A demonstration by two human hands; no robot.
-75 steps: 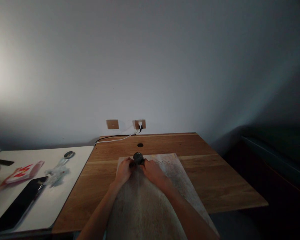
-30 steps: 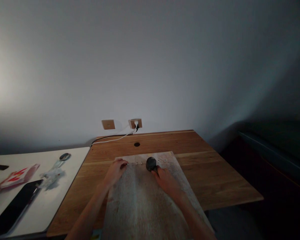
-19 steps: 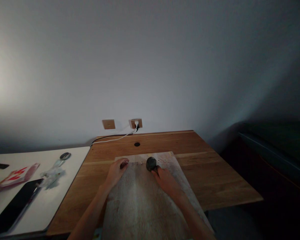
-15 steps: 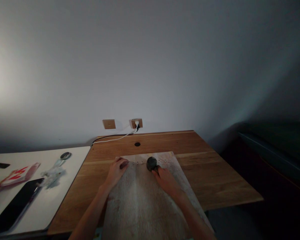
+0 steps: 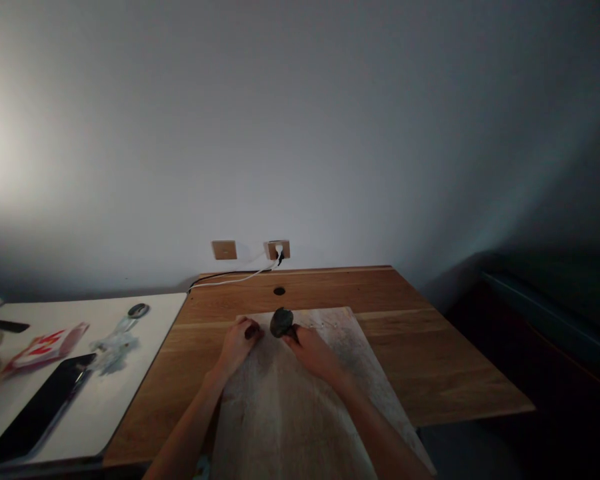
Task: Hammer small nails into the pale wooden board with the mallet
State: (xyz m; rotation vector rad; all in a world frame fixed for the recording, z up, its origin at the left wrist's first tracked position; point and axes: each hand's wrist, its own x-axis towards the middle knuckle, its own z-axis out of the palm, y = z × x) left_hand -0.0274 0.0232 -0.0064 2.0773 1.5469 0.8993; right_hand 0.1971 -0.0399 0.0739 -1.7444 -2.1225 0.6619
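Observation:
A pale worn board [image 5: 330, 400] lies lengthwise on the wooden desk [image 5: 430, 360] in front of me. My right hand [image 5: 314, 353] grips a small dark round-headed object [image 5: 281, 322] near the board's far edge. My left hand [image 5: 239, 341] rests curled on the board's far left corner, its fingertips pinched beside that object. What the left fingers hold, if anything, is too small to make out.
A white table [image 5: 130, 387] adjoins the desk on the left, bearing a black phone [image 5: 35, 413], a red-and-white packet [image 5: 45, 341], crumpled clear wrapping [image 5: 111, 347] and a small ring-shaped item [image 5: 139, 309]. A white cable [image 5: 240, 277] runs to a wall socket [image 5: 279, 250]. Dark furniture [image 5: 555, 320] stands on the right.
My right hand has carried the dark round object leftward along the board's far edge, close to my left hand. The left hand stays at the far left corner.

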